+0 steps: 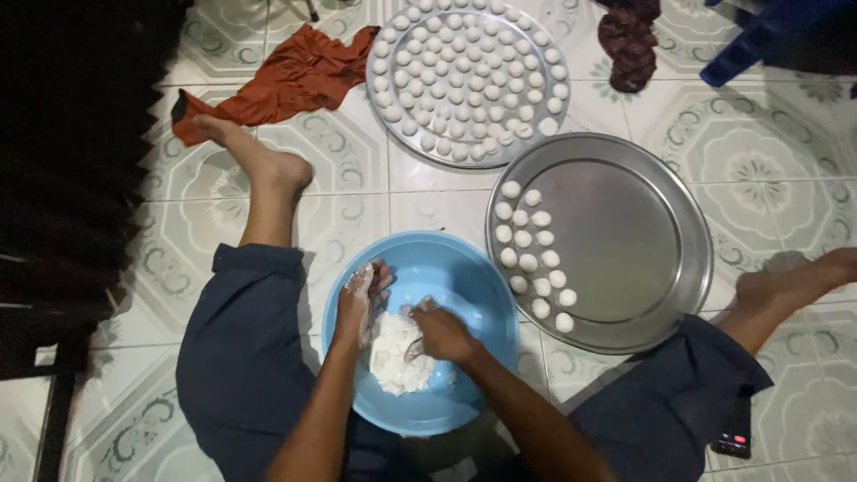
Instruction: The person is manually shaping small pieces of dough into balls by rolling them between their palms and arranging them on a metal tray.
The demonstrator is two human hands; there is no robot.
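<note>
A blue bowl sits on the tiled floor between my knees, with a lump of white dough in it. My left hand, dusted with white, rests on the dough's left edge at the bowl's rim with fingers curled. My right hand presses into the dough's right side and pinches at it. To the right lies a large metal tray with two curved rows of small white dough balls along its left rim.
A second round metal tray, full of several rows of dough balls, lies farther ahead. An orange-brown cloth lies by my left foot. A dark cloth and a blue object sit at top right. A phone rests on my right leg.
</note>
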